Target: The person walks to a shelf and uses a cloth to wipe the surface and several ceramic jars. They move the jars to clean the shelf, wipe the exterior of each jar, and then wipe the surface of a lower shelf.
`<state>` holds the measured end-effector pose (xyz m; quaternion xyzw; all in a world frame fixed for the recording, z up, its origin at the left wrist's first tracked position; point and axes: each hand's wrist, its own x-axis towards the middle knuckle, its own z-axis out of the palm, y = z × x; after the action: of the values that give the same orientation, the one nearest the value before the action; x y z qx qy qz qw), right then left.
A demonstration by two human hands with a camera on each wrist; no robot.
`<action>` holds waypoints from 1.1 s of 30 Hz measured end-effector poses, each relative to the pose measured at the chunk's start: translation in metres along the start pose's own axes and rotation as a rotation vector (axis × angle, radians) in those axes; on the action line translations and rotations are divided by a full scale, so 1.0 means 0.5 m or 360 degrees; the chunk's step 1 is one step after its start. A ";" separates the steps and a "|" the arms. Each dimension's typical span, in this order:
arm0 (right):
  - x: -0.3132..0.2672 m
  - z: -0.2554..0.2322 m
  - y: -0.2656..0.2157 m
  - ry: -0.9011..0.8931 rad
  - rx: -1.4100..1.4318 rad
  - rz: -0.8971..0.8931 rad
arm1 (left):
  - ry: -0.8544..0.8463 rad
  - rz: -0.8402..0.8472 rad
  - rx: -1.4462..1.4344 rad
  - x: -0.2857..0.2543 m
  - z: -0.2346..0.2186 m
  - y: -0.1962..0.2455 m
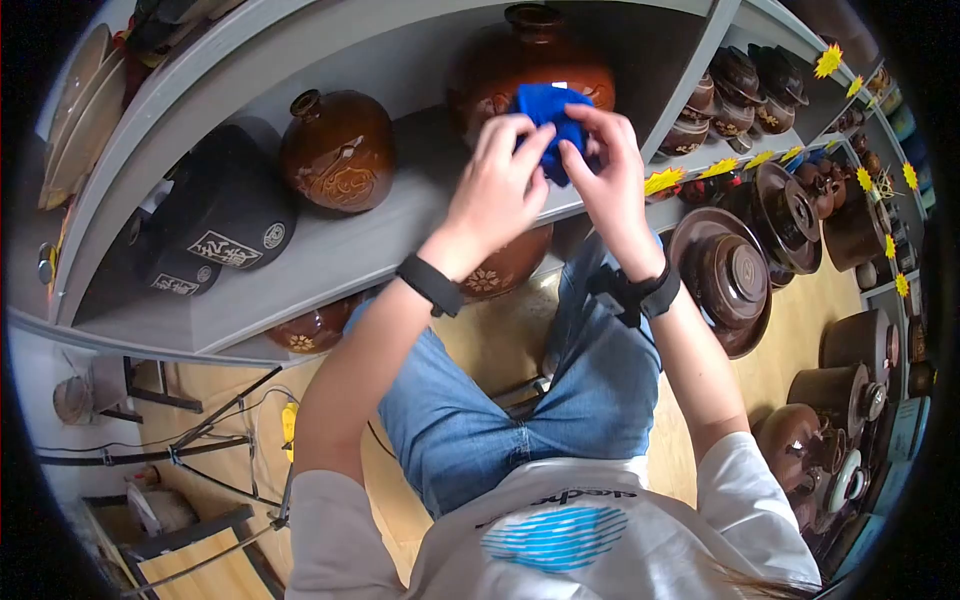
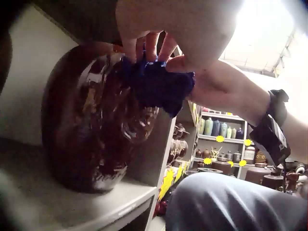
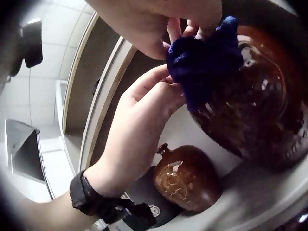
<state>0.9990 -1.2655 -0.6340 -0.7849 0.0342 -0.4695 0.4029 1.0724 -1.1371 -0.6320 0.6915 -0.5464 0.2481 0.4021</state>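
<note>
A crumpled blue cloth point(image 1: 543, 105) is held between both hands, in front of a large glossy brown jar point(image 1: 480, 75) on the shelf. The left hand point(image 1: 493, 195) pinches the cloth from one side, and the right hand point(image 1: 612, 180) grips it from the other. In the left wrist view, the cloth point(image 2: 161, 86) overlaps the upper side of the jar point(image 2: 72, 125); the right wrist view has it against the jar point(image 3: 264, 106). Whether it touches the surface is hard to tell. The cloth covers some fingertips.
A smaller brown jar point(image 1: 338, 150) and black jars point(image 1: 225, 205) stand left on the curved grey shelf point(image 1: 270, 290). An upright divider point(image 1: 690, 75) rises right of the large jar. Stacked brown pots point(image 1: 725, 270) stand at the right, below shelves of small pots.
</note>
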 end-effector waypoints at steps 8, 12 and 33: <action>0.102 0.038 -0.040 -0.0342 -0.0236 -0.0417 | -0.0044 -0.0090 0.0180 0.063 -0.052 -0.087; 0.078 0.047 -0.041 -0.0394 -0.0517 -0.0673 | -0.0053 -0.0170 0.0226 0.030 -0.049 -0.086; -0.130 0.046 0.081 -0.1090 -0.0575 -0.0179 | -0.0562 -0.0453 -0.0043 -0.196 0.089 -0.115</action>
<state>0.9934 -1.2508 -0.7122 -0.9551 -0.0634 -0.1880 0.2199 1.0957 -1.1147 -0.7497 0.7889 -0.5084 0.0566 0.3404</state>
